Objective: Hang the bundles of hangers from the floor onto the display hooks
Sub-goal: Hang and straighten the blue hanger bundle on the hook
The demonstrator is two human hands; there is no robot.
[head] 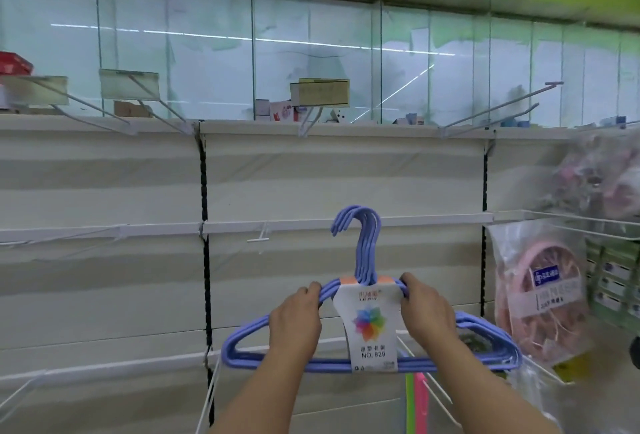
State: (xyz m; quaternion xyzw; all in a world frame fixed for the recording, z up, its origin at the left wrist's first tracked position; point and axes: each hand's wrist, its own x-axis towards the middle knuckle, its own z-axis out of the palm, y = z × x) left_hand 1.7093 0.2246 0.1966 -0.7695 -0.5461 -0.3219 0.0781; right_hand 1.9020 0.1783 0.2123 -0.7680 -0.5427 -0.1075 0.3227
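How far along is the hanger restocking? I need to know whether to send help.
No hanger bundle shows hung yet: the display hooks on the middle panel are bare. In hand is one bundle of blue hangers, off the floor, gripped at its shoulders by the left hand and right hand, its tops not yet over a hook. The floor is out of view.

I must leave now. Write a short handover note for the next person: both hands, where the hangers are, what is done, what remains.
Left hand: grips the left shoulder of the purple hanger bundle.
Right hand: grips its right shoulder.
The bundle is held upright before the shelf wall; its hooks hang on nothing.
Nearest empty display hook: up and left of the bundle.
Done: bundle lifted.
Left: hang it on a hook. Other bundles are not in view.
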